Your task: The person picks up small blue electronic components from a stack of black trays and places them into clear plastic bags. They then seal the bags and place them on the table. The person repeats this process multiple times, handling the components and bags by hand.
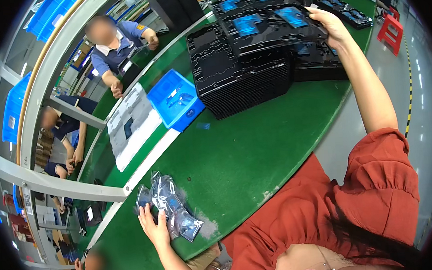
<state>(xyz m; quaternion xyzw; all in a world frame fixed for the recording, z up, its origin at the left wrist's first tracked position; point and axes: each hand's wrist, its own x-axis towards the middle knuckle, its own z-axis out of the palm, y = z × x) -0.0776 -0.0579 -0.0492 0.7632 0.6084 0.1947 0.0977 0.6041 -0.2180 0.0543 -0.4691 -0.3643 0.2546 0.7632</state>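
Note:
My right hand point(330, 26) grips the near right corner of a black plastic tray point(274, 38). The tray is tilted above a tall stack of black trays point(242, 86), and several parts with shiny blue film sit in its pockets. My left hand point(155, 229) lies with fingers spread against a small pile of clear plastic bags point(173, 202) on the green table. Dark flat pieces show through the bags. Whether the fingers press on a bag is hard to make out.
Beyond the green table point(256, 147) stands a blue bin point(178, 118) with clear bags inside, beside a whitish foam board point(135, 112). More black trays point(318, 69) lie right of the stack. A grey metal frame point(80, 186) crosses the left. Co-workers sit across the table; a red stool point(392, 34) stands right.

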